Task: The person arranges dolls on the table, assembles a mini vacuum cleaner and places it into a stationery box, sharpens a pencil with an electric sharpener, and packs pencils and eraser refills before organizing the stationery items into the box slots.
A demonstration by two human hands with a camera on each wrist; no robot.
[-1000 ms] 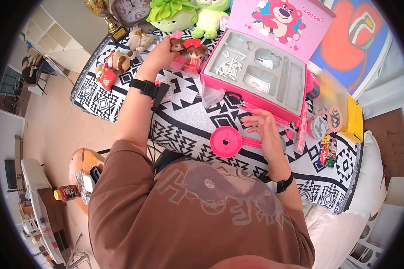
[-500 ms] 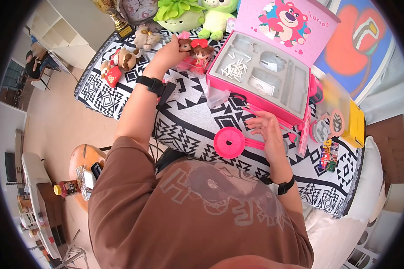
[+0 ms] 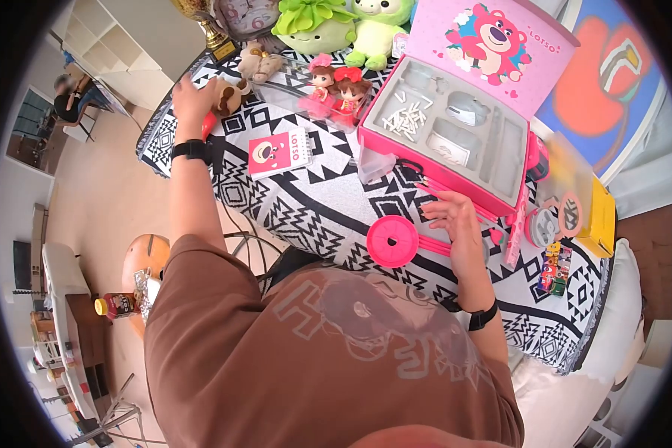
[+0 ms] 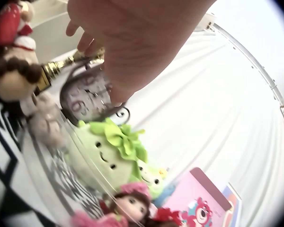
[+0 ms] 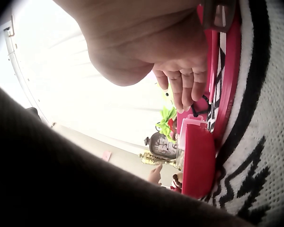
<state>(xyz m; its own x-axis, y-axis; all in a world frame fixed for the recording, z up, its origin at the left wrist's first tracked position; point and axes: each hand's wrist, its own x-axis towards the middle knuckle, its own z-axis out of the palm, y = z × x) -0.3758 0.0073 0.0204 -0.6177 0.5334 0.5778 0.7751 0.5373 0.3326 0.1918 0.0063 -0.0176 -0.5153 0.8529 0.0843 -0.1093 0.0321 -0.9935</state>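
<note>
In the head view my left hand (image 3: 194, 104) is at the far left of the patterned cloth, over a red piece (image 3: 208, 125) and beside a brown and cream plush (image 3: 230, 97). The left wrist view has its fingers (image 4: 87, 42) loosely bent with nothing visible in them, the plush (image 4: 14, 85) off to one side. My right hand (image 3: 455, 228) hovers or rests, I cannot tell which, by pink sticks (image 3: 433, 245) and a pink round disc (image 3: 392, 241). Its fingers (image 5: 180, 87) look relaxed in the right wrist view.
A pink box (image 3: 433, 168) with an open lid stands behind my right hand. Two dolls (image 3: 347, 97), a Lotso notepad (image 3: 278, 151) and a beige plush (image 3: 259, 63) lie left of it. Green plushes (image 3: 313, 26), a clock and a trophy stand behind; a yellow box (image 3: 599, 216) is at right.
My left hand has moved left from the dolls to the brown plush, uncovering the notepad. My right hand keeps its pose beside the pink sticks. The head view has shifted slightly.
</note>
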